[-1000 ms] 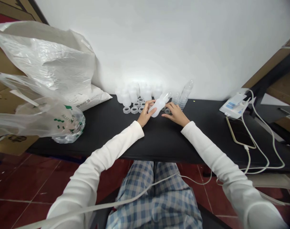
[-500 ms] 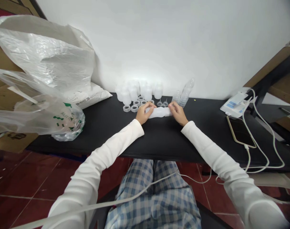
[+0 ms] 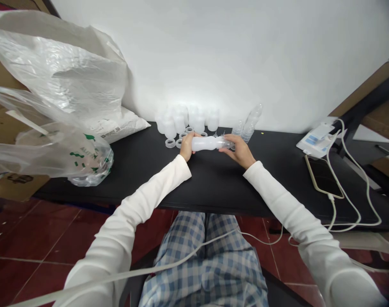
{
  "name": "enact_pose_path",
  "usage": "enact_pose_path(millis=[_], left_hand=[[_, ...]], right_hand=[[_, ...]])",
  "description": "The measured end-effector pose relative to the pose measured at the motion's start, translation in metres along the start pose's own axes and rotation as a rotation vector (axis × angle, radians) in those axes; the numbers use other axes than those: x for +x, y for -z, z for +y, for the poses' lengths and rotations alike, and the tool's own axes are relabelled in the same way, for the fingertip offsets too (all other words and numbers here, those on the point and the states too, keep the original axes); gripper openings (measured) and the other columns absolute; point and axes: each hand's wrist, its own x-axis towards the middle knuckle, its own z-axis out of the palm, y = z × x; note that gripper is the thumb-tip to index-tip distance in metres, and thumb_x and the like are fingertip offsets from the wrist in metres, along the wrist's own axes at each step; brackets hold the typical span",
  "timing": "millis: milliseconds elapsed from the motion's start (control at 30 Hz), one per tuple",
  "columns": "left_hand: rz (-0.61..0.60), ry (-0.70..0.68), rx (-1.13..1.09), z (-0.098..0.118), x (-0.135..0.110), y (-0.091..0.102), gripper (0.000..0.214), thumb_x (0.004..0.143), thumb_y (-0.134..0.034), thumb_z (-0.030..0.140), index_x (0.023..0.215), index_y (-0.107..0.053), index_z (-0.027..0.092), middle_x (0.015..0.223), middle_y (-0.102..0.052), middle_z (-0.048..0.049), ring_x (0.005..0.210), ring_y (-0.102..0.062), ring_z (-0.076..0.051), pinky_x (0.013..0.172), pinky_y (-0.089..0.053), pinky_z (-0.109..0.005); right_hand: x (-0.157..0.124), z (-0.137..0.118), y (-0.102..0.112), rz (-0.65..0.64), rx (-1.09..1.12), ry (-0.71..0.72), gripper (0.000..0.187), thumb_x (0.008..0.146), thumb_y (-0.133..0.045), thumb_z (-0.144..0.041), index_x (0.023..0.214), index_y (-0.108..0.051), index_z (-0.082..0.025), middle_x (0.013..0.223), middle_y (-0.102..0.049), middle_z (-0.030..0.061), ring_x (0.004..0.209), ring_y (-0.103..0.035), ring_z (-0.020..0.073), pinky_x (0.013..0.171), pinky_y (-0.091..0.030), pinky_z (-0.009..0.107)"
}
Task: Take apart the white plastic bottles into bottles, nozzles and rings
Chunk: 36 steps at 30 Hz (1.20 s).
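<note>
Level over the black table lies a translucent white plastic bottle [image 3: 204,143], its clear cap [image 3: 225,144] toward the right. My left hand [image 3: 187,147] is closed around the bottle's base end. At the other end, the fingers and thumb of my right hand [image 3: 241,152] close on the clear cap. Just behind my hands are several clear screw rings [image 3: 170,143], partly hidden by the left hand. Small clear teats [image 3: 223,133] stand behind the bottle, mostly covered. More white bottles [image 3: 198,122] stand upright in a group by the wall.
Nested clear caps [image 3: 253,117] lean near the wall, right of the teats. A plastic carrier bag [image 3: 88,157] and a big white sack [image 3: 85,81] take up the left end. On the right lie a phone [image 3: 324,177], a charging cable and a white box [image 3: 316,140].
The bottle has risen slightly, away from the table's front edge. My left hand has shifted round its base, and my right fingers now wrap over the clear cap.
</note>
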Motion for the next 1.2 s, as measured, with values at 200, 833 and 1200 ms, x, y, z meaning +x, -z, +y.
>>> enact_pose_path(millis=[200, 833, 1200], left_hand=[[-0.023, -0.064, -0.001, 0.005, 0.002, 0.006, 0.058, 0.081, -0.056, 0.071, 0.067, -0.067, 0.016, 0.067, -0.066, -0.0055, 0.039, -0.047, -0.01, 0.027, -0.023, -0.022], [0.162, 0.02, -0.121, 0.011, 0.002, 0.013, 0.04, 0.081, -0.053, 0.055, 0.076, -0.064, 0.016, 0.067, -0.064, -0.0042, 0.038, -0.049, -0.01, 0.028, -0.027, -0.021], [0.134, -0.016, -0.108, 0.007, 0.002, 0.01, 0.042, 0.08, -0.053, 0.056, 0.075, -0.063, 0.016, 0.068, -0.063, -0.0049, 0.037, -0.048, -0.009, 0.027, -0.023, -0.022]], right_hand=[[0.001, -0.006, -0.004, -0.094, -0.158, 0.059, 0.027, 0.105, -0.042, -0.03, 0.119, -0.065, -0.027, 0.117, -0.068, 0.0109, 0.12, -0.062, 0.0261, 0.102, -0.053, 0.049], [-0.005, 0.049, 0.056, 0.265, -0.572, -0.62, 0.064, 0.102, -0.032, -0.043, 0.159, -0.02, -0.015, 0.14, -0.036, 0.025, 0.135, -0.043, 0.0388, 0.104, -0.043, 0.063], [-0.04, 0.108, 0.04, -0.104, -0.375, -0.902, 0.061, 0.074, -0.058, -0.02, 0.13, -0.043, -0.003, 0.131, -0.047, 0.0283, 0.126, -0.05, 0.0392, 0.105, -0.044, 0.052]])
